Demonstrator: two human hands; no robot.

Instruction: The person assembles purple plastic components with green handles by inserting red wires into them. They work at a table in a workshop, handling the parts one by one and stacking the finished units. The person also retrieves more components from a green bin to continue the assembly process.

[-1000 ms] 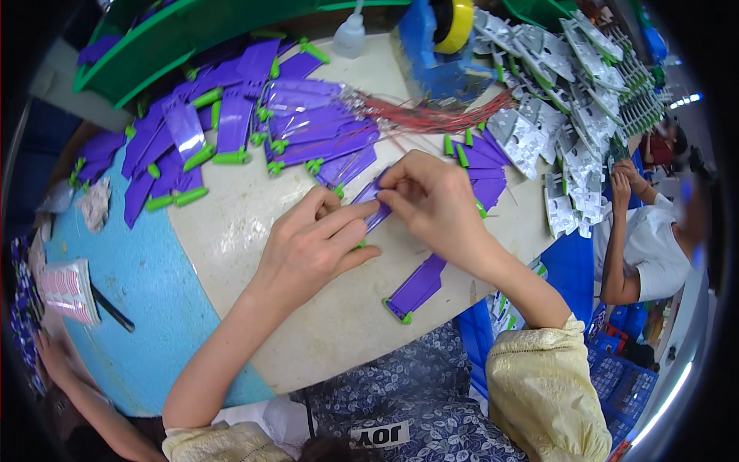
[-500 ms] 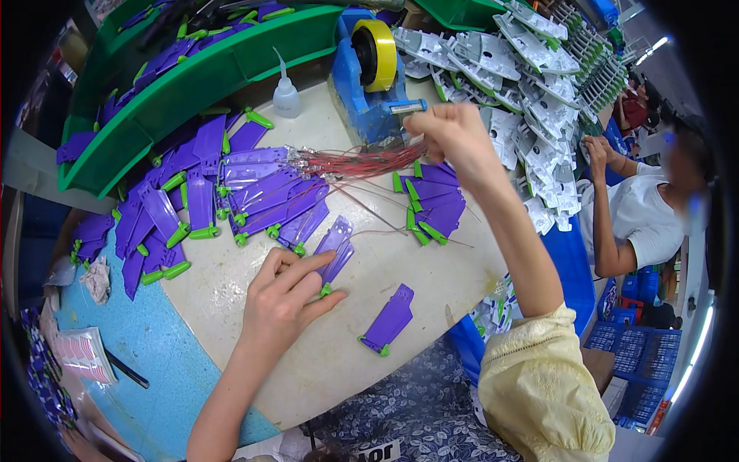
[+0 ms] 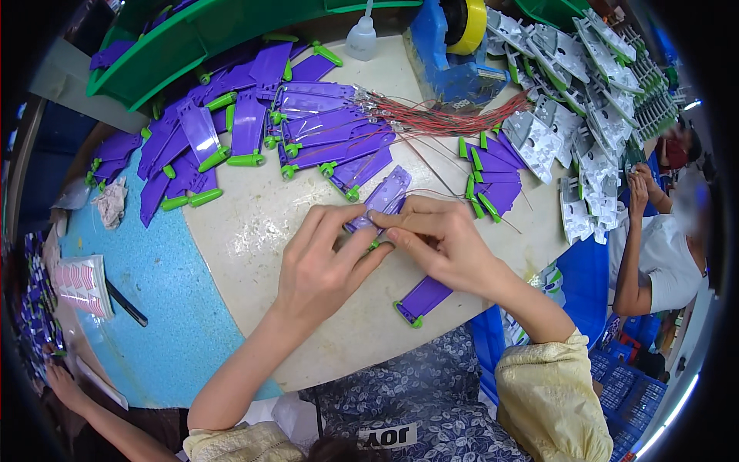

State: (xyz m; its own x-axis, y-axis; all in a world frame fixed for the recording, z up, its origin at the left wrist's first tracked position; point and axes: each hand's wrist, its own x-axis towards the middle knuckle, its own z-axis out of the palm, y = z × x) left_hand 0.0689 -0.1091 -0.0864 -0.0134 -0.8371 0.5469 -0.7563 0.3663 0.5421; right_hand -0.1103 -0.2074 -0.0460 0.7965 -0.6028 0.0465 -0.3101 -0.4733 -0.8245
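Note:
My left hand (image 3: 319, 258) holds a purple plastic panel (image 3: 391, 187) with a green end against the table, fingers curled along its near side. My right hand (image 3: 446, 239) meets it there, thumb and fingertips pinched over the panel. Whatever lies between those fingertips is too small to make out. A thin wire runs from near the panel. Just below my right hand lies another purple panel (image 3: 423, 299) with green tips, partly covered by the hand. Beyond, a bundle of red and black wires (image 3: 454, 117) leads to a stack of purple panels (image 3: 335, 127).
Loose purple panels (image 3: 202, 131) spread at the left below a green bin (image 3: 177, 58). A blue tape dispenser (image 3: 454, 81) and a small squeeze bottle (image 3: 360, 40) stand at the back. Grey-white parts (image 3: 589, 154) pile up at the right, near a co-worker (image 3: 654, 262).
My right hand has come from the tape dispenser down to the panel beside my left hand. The whole view has shifted, so the table appears farther up and right.

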